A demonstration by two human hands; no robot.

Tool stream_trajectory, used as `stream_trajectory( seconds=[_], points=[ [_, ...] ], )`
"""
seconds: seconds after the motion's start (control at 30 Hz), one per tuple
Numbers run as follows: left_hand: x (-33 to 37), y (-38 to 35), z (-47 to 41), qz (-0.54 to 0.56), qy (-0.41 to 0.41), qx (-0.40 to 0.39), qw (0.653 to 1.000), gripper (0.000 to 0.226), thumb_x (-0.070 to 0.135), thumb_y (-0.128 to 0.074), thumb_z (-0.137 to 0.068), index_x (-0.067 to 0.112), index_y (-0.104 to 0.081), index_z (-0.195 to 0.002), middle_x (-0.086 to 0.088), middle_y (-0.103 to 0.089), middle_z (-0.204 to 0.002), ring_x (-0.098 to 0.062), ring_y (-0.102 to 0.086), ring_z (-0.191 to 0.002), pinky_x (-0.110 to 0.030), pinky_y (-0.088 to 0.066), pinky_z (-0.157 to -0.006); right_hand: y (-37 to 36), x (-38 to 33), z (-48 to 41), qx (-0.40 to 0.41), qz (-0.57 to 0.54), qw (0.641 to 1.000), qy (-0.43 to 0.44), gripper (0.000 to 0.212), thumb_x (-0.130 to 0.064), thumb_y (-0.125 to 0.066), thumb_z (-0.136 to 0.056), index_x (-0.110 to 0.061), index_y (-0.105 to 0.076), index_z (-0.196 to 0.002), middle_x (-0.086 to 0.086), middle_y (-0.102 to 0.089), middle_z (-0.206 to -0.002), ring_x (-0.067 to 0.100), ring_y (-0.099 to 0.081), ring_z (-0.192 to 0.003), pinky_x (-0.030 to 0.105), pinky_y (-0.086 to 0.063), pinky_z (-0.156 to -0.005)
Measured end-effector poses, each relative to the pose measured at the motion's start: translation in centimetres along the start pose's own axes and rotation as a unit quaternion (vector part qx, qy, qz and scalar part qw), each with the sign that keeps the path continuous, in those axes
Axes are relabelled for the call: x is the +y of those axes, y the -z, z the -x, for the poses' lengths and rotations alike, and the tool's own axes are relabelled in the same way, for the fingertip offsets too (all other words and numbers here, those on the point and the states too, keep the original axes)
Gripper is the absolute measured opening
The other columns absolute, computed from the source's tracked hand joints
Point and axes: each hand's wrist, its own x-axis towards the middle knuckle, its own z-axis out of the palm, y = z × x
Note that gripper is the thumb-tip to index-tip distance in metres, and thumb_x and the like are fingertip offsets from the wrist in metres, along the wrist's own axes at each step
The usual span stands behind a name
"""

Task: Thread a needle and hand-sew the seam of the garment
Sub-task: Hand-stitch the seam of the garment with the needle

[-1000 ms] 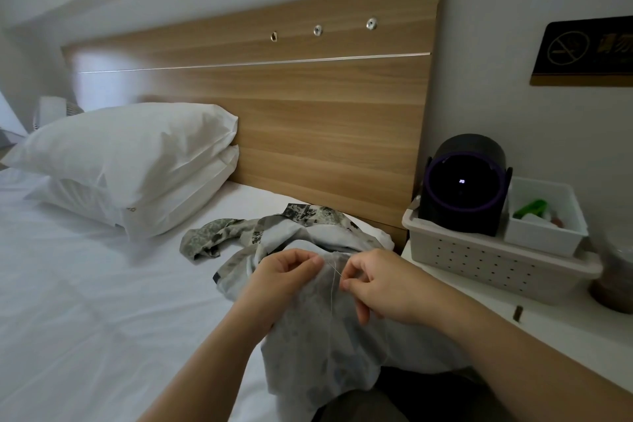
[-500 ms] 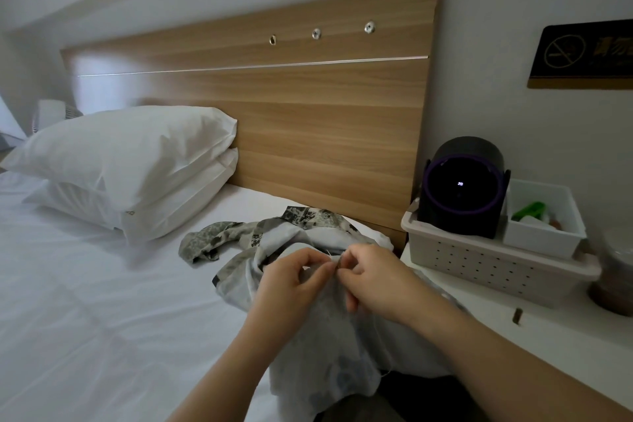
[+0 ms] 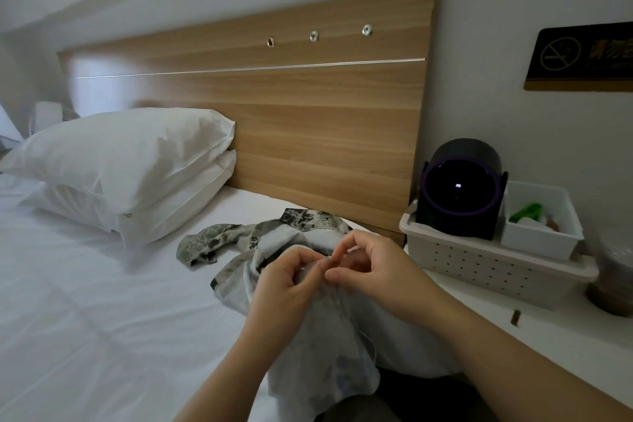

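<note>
Our left hand (image 3: 284,284) pinches a fold of the garment (image 3: 308,339), lifted off the bed (image 3: 102,319) so the seam faces us. Our right hand (image 3: 373,267) pinches what seems the needle (image 3: 330,255) at that fold, likely to push a stitch through.

Grey-printed garment (image 3: 322,353) lies crumpled — pale underside up — thin thread (image 3: 368,341) trailing.

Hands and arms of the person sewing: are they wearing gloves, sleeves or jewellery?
No. The left hand and right hand are bare, without gloves, and no rings show on the fingers in view. Both forearms are uncovered to the frame's edge: no sleeve, watch or bracelet is visible.
</note>
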Motion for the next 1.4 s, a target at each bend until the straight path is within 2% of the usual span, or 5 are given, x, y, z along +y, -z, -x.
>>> stream_trajectory(
  seconds=[0.4, 0.6, 0.77, 0.97, 1.4],
  points=[
    [0.1, 0.2, 0.1, 0.043, 0.022, -0.067, 0.997, 0.019, 0.018, -0.064, -0.089, 0.024, -0.066, -0.071, 0.015, -0.054, -0.062, 0.000, -0.047, -0.058, -0.011, -0.039, -0.056, 0.9, 0.5, -1.7, 0.019, -0.162, 0.976, -0.144, 0.017, -0.022, -0.065, -0.088, -0.020, -0.075, -0.074, -0.004, -0.071, -0.068, 0.001, -0.059, -0.053, 0.014, -0.046, -0.050],
    [0.1, 0.6, 0.0, 0.126, 0.130, -0.088, 0.979, 0.037, 0.013, -0.055, -0.093, 0.029, -0.063, -0.061, 0.012, -0.055, -0.062, -0.002, -0.051, -0.063, -0.015, -0.043, -0.060, 2.8, 1.4, -2.7, 0.238, -0.521, 0.783, -0.241, 0.019, -0.014, -0.034, -0.103, -0.006, -0.046, -0.092, 0.014, -0.068, -0.075, 0.026, -0.069, -0.057, 0.029, -0.056, -0.045],
    [0.5, 0.3, 0.0, 0.334, 0.186, -0.107, 0.918, 0.018, 0.019, -0.057, -0.082, 0.019, -0.058, -0.064, -0.005, -0.073, -0.105, -0.015, -0.068, -0.102, -0.026, -0.053, -0.076, 3.3, 4.1, -1.7, 0.299, 0.000, 0.947, -0.121, 0.016, -0.025, -0.039, -0.102, -0.019, -0.051, -0.092, -0.005, -0.069, -0.074, 0.024, -0.066, -0.082, 0.040, -0.054, -0.080],
    [0.2, -0.1, -0.7, 0.403, 0.209, -0.040, 0.890, 0.028, 0.014, -0.050, -0.091, 0.017, -0.047, -0.063, 0.001, -0.067, -0.122, -0.016, -0.060, -0.119, -0.041, -0.044, -0.099, 4.5, 7.7, -0.3, 0.271, 0.338, 0.901, -0.007, 0.015, -0.019, -0.046, -0.097, -0.013, -0.059, -0.091, 0.004, -0.067, -0.100, 0.022, -0.048, -0.125, 0.056, -0.020, -0.113],
    [0.5, -0.3, -1.1, 0.389, 0.211, -0.025, 0.897, 0.033, 0.011, -0.049, -0.094, 0.017, -0.052, -0.061, -0.001, -0.069, -0.119, -0.010, -0.063, -0.112, -0.035, -0.047, -0.089, 4.1, 4.9, -0.7, 0.296, 0.229, 0.926, 0.055, 0.015, -0.016, -0.052, -0.096, -0.014, -0.059, -0.083, -0.004, -0.064, -0.084, 0.011, -0.058, -0.086, 0.040, -0.045, -0.091]
  ],
)
